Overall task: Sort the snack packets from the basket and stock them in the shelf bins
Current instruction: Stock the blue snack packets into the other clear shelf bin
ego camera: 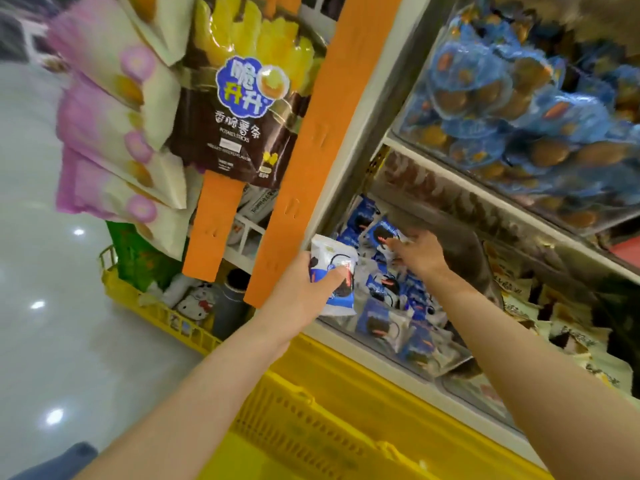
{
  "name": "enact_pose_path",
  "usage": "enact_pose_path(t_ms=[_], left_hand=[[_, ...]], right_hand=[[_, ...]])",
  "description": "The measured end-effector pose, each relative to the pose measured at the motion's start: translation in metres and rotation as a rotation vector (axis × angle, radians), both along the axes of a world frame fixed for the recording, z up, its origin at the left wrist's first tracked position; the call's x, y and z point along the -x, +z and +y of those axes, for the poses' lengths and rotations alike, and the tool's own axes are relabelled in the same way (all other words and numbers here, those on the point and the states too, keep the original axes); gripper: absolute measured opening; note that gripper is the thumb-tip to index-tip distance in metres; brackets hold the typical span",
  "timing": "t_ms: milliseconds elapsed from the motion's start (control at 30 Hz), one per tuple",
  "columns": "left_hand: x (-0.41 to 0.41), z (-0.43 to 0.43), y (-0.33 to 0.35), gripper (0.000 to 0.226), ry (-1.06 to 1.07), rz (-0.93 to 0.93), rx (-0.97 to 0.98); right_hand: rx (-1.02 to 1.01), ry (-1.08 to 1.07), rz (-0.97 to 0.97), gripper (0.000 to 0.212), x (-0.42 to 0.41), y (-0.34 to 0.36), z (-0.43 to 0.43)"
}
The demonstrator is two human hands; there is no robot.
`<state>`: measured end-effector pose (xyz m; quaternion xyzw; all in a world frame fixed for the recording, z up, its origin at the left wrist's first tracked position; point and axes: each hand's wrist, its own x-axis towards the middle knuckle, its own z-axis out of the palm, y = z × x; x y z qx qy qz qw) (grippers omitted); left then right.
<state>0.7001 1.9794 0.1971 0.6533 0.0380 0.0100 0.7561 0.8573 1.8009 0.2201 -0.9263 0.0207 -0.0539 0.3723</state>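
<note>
Packet [334,271]: blue-white, gripped in left hand [304,292], centre of frame.
Right hand [420,254]: inside bin [377,348], right of centre; grip unclear.

You are in a shop, facing a snack aisle. Clear-fronted shelf bins [367,344] are heaped with identical wrapped goods, one kind to a bin (blue-and-white snack packets [381,306] in the nearest). Bags of potato sticks [239,109] hang from orange display strips [318,133]. Yellow stocking baskets [311,420] stand on a glossy pale floor [52,341].
</note>
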Motion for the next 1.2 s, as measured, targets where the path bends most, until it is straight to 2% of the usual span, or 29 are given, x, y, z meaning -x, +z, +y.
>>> enact_pose_path(t_ms=[67, 133, 233, 467, 600, 700, 800, 900, 1000, 1100, 1200], left_hand=[[-0.007, 0.006, -0.004, 0.011, 0.024, 0.006, 0.003], [-0.012, 0.011, -0.006, 0.009, 0.036, 0.019, 0.020], [-0.018, 0.017, -0.008, 0.016, 0.042, 0.035, 0.045], [-0.024, 0.021, -0.008, 0.018, 0.052, 0.042, 0.065], [-0.021, 0.021, -0.006, 0.010, 0.004, 0.039, 0.078], [-0.019, 0.020, -0.004, 0.015, -0.061, 0.077, 0.195], [-0.015, 0.019, -0.003, 0.033, -0.141, 0.084, 0.239], [-0.010, 0.017, -0.002, 0.039, -0.184, 0.082, 0.159], [-0.005, 0.013, -0.004, 0.044, -0.128, 0.099, 0.022], [0.001, 0.009, -0.006, 0.039, -0.109, 0.096, -0.060], [0.007, 0.002, -0.004, 0.025, -0.048, -0.016, -0.077]], right_hand=[[0.110, 0.013, -0.020, 0.050, -0.020, -0.004, 0.009], [0.135, 0.030, -0.042, 0.043, -0.039, -0.007, 0.018], [0.209, 0.082, -0.081, 0.038, -0.059, -0.016, 0.025], [0.204, 0.079, -0.150, 0.031, -0.080, -0.033, 0.024], [0.235, 0.083, -0.112, 0.037, -0.069, -0.025, 0.025], [0.367, 0.052, -0.206, 0.048, -0.042, -0.019, 0.028], [0.199, 0.102, -0.287, 0.041, 0.004, -0.018, 0.031], [0.073, 0.206, -0.293, 0.032, 0.049, -0.012, 0.031], [0.027, 0.360, -0.202, 0.033, 0.086, -0.001, 0.027], [-0.038, 0.522, -0.028, 0.038, 0.115, 0.005, 0.021], [-0.072, 0.538, 0.039, 0.041, 0.135, 0.008, 0.011]])
